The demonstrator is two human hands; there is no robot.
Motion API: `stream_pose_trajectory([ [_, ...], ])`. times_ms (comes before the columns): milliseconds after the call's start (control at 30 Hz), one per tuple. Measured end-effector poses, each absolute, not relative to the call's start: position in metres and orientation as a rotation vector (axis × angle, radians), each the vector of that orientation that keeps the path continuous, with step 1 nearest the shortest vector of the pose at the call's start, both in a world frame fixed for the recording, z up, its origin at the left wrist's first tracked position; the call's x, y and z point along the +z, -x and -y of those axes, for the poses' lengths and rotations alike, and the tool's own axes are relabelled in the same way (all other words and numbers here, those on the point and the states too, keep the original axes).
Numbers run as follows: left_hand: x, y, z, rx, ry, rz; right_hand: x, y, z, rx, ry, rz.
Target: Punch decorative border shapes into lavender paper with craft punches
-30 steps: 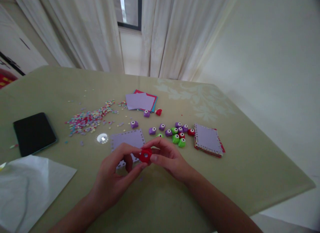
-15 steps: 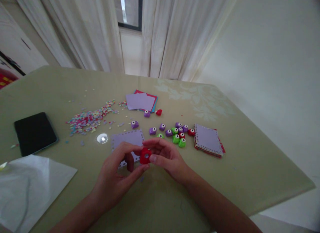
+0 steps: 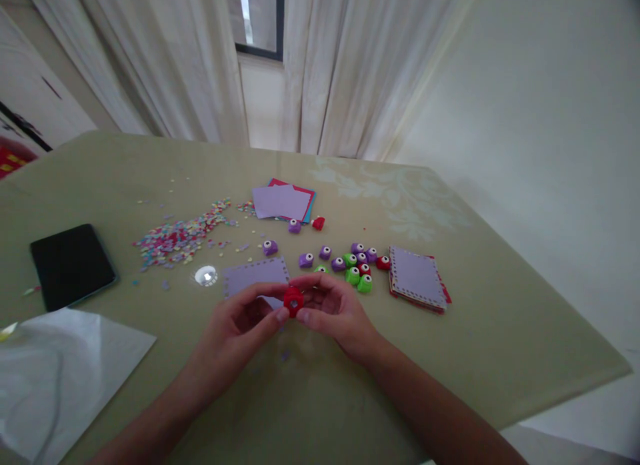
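Note:
Between both hands is a small red paper punch [image 3: 294,302], its round underside facing me. My left hand [image 3: 245,325] pinches its left side with thumb and fingers. From the right, the thumb and fingertips of my right hand [image 3: 335,315] close on the same punch. Just behind them lies a purple card [image 3: 255,273] with small holes along its edges, partly hidden by my left hand. Several purple, green and red punches with white eye shapes, among them a green punch [image 3: 352,276], stand beyond my right hand.
A stack of hole-edged cards [image 3: 417,278] lies at the right, and plain cards [image 3: 281,202] lie farther back. Paper confetti [image 3: 175,242] is heaped at the left. A black tablet [image 3: 73,265], a shiny clear dome [image 3: 205,275] and a white sheet [image 3: 75,372] are also on the table.
The red punch has turned slightly and moved a little upward. My left thumb has shifted up from below it to its lower left side.

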State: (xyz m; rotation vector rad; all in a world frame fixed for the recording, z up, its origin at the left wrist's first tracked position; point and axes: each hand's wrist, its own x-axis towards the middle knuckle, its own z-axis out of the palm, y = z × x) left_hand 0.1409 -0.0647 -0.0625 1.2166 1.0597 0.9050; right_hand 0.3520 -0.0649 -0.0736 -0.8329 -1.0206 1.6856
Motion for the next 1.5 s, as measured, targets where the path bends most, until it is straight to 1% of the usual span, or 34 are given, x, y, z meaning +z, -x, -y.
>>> stream_pose_trajectory([
  [200,-0.066,-0.141,0.064,0.845,-1.103,-1.035,-0.075,-0.349,0.068,1.7,0.869,0.979],
  [367,-0.063,-0.143,0.068,0.862,-1.102,-1.018,-0.076,-0.347,0.068,1.578,0.85,1.044],
  [633,-0.058,-0.146,0.072,0.894,-1.102,-1.023,-0.075,-0.345,0.069,1.483,0.862,1.113],
  [933,-0.056,-0.149,0.076,0.892,-1.156,-0.995,-0.071,-0.346,0.069,1.447,0.935,1.157],
  [1100,-0.058,-0.145,0.073,0.877,-1.311,-0.992,-0.073,-0.345,0.068,1.413,0.955,1.173],
  [1300,-0.057,-0.141,0.07,0.882,-1.38,-0.993,-0.074,-0.345,0.069,1.488,0.934,1.132],
  [1500,-0.061,-0.14,0.069,0.888,-1.265,-0.994,-0.075,-0.348,0.068,1.593,0.913,1.139],
])
